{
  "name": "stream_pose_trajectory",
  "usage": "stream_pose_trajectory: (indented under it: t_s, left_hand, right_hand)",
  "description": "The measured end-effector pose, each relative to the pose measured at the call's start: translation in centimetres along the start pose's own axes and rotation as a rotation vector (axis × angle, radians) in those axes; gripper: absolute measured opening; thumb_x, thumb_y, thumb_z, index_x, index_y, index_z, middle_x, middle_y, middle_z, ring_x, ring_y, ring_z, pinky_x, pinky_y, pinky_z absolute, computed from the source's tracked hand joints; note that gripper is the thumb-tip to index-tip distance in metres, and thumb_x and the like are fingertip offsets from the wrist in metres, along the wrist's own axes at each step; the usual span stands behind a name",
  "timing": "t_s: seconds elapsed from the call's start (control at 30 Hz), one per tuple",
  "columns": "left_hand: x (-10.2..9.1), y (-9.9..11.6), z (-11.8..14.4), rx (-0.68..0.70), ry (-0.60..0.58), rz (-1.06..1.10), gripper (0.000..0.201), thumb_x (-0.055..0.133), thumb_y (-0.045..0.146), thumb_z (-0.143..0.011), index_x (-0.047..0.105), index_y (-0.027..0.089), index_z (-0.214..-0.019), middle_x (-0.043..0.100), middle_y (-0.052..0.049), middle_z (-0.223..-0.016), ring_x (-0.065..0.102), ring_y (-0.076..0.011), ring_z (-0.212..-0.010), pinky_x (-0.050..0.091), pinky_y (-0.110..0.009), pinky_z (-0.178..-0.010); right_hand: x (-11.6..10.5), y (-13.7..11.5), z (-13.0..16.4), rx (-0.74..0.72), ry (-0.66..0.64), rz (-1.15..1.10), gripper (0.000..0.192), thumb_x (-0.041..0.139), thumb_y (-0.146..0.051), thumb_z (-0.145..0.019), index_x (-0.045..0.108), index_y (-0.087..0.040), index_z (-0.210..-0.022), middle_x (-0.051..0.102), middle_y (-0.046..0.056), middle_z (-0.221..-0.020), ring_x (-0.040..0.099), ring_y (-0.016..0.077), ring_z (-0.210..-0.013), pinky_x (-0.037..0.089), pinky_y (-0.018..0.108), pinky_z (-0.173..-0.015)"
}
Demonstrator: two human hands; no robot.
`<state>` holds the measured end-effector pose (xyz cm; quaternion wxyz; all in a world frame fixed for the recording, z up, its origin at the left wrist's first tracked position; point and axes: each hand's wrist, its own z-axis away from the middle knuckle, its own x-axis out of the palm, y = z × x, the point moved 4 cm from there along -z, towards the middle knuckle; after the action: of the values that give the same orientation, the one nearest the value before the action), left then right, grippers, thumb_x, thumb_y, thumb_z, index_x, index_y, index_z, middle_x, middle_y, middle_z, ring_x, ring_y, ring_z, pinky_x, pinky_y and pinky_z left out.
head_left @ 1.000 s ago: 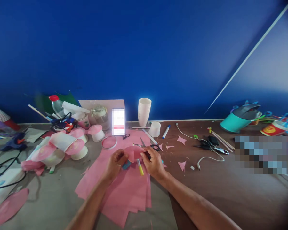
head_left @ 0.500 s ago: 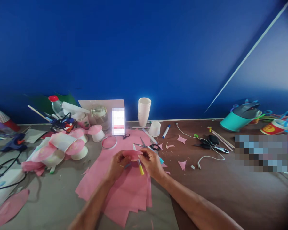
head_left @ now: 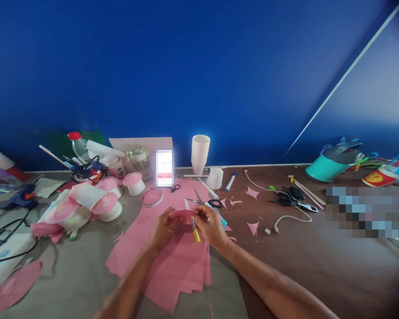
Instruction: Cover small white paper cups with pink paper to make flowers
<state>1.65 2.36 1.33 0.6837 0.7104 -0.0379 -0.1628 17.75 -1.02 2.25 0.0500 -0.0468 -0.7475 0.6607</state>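
Between my two hands is a small rounded piece of pink paper (head_left: 183,215), tilted up above the table. My left hand (head_left: 164,226) pinches its left edge, and my right hand (head_left: 208,223) pinches the right one. Beneath them lie large pink paper sheets (head_left: 166,270), overlapping one another. A marker with a yellow end (head_left: 196,235) rests on the sheets just under the held piece. Open scissors (head_left: 214,203) with black handles lie right beyond my right hand. A ring-shaped band (head_left: 152,197) sits on the paper past my left hand.
White cups with pink paper tops (head_left: 111,208) crowd the left side. A stack of white cups (head_left: 200,155) stands by the blue wall, near a single cup (head_left: 215,178). Pink scraps (head_left: 252,228), a blue-capped marker (head_left: 231,181), a cable (head_left: 295,217) and a teal container (head_left: 326,166) are on the right.
The held pink paper has tilted slightly, with my fingers shifting a little at its edges. Both hands keep their grip, and the things on the table stay in place.
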Motion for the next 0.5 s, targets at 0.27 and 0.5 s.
stream_pose_trajectory:
  t_s: [0.27,0.5]
  left_hand:
    - [0.3,0.68,0.32,0.022,-0.035,-0.006,0.024,0.064,0.04,-0.08,0.064,0.016,-0.08,0.06,-0.001,-0.072,0.053,-0.0143,-0.066,0.041,-0.026,-0.061]
    - [0.62,0.27,0.56,-0.066,-0.067,0.041,0.035,0.066,0.047,-0.08,0.068,0.014,-0.09,0.054,0.003,-0.061,0.045,-0.0106,-0.055,0.035,-0.023,-0.051]
  right_hand:
    - [0.1,-0.24,-0.08,0.047,-0.011,-0.04,0.016,0.062,-0.035,-0.071,0.061,-0.02,-0.076,0.054,-0.003,-0.063,0.048,0.0124,-0.057,0.04,0.025,-0.054]
    - [0.07,-0.05,0.01,0.066,-0.014,-0.065,0.016,0.063,-0.035,-0.071,0.061,-0.02,-0.077,0.053,-0.005,-0.063,0.048,0.0117,-0.056,0.04,0.024,-0.053]
